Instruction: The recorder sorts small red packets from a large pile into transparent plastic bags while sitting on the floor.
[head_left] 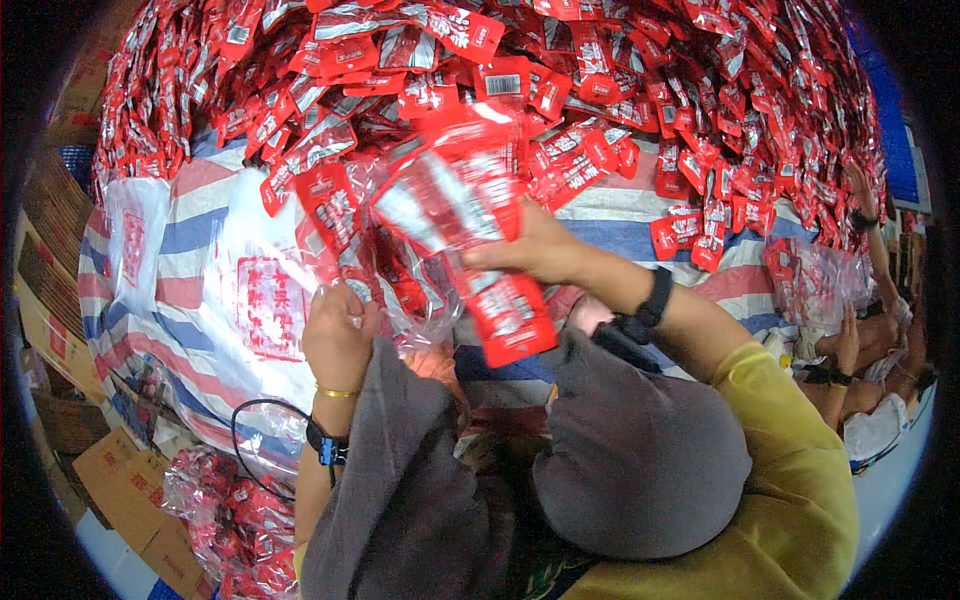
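Note:
My right hand (545, 248) grips a small stack of red and silver packets (510, 315), thumb across the front; their upper part is smeared by motion. Just left of them, a clear plastic bag (425, 328) with more red packets inside stands in front of me. My left hand (338, 335) is closed at the bag's left edge, fingers pinched on its rim. The held packets overlap the bag's right side, and I cannot tell whether they are inside its mouth. A printed white plastic bag (265, 300) lies beside my left hand.
A large heap of red packets (600, 60) covers the far side of a striped sheet (200, 235). At lower left are filled clear bags (235, 520) and cardboard boxes (125, 490). At right, another person's hand (847, 340) is near a clear bag of packets (805, 280).

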